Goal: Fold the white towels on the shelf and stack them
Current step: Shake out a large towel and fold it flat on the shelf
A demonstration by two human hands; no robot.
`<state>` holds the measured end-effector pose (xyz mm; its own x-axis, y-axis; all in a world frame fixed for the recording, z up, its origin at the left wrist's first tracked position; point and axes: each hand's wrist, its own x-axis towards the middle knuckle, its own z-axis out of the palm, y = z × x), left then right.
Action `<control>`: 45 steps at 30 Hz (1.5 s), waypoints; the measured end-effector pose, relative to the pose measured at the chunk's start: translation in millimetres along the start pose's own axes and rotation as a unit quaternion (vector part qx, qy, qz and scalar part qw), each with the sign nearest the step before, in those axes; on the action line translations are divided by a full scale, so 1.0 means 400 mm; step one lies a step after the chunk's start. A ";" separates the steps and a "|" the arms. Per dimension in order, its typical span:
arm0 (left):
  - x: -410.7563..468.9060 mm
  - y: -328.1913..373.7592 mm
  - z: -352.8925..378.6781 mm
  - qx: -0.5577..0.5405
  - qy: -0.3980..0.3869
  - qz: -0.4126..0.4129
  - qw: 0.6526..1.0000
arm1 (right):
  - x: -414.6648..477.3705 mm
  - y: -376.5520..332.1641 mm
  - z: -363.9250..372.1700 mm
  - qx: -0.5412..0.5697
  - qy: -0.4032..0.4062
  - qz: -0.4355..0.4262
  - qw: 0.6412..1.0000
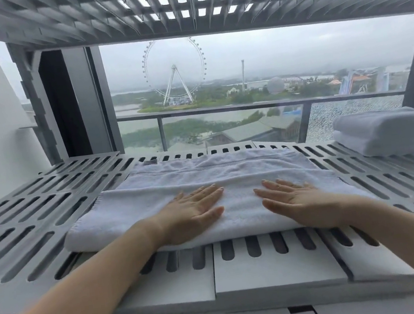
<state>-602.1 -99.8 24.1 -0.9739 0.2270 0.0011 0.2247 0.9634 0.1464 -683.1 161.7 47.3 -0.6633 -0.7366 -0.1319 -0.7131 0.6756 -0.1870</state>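
On the slotted grey shelf (pixel 35 217), a partly folded white towel (pixel 229 169) lies centred. The left hand (pixel 192 212) and right hand (pixel 292 197) press it flat, fingers straight. Far right, folded towels (pixel 390 132) sit stacked.

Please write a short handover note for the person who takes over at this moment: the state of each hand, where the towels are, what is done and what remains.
Left hand: open, lying flat on the towel.
Right hand: open, flat on the same towel, beside the left hand.
Towel: in the middle of the shelf, partly folded; the near layer lies over the far one, whose edge shows behind.
Folded pile: at the right end of the shelf, apart from the towel.
Done: a first fold, and the pile.
Left: probably finish folding this towel and put it on the pile.
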 end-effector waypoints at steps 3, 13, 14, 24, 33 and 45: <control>0.011 0.018 -0.027 -0.024 -0.022 -0.016 0.999 | 0.022 -0.014 -0.016 0.055 0.010 -0.006 0.998; 0.118 0.181 -0.005 -0.024 0.006 -0.047 0.999 | 0.072 -0.019 0.000 0.023 0.033 0.023 0.999; 0.113 0.180 0.000 -0.011 0.003 -0.049 0.999 | 0.063 -0.009 0.004 0.013 0.033 0.032 0.999; 0.091 0.205 -0.005 0.057 -0.007 -0.073 0.996 | -0.019 0.100 0.025 0.011 0.048 0.002 0.999; 0.061 0.235 -0.011 0.035 0.055 -0.179 0.982 | -0.006 0.028 -0.030 0.053 0.023 -0.049 0.997; -0.044 0.058 -0.024 -0.051 0.036 -0.155 0.986 | 0.204 -0.186 -0.004 0.026 0.031 -0.117 0.992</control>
<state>-580.0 -82.9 36.8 -0.9959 -0.0901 0.0100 -0.0848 0.9647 0.2493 -684.4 51.4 52.1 -0.4955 -0.8684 -0.0191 -0.8374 0.4835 -0.2550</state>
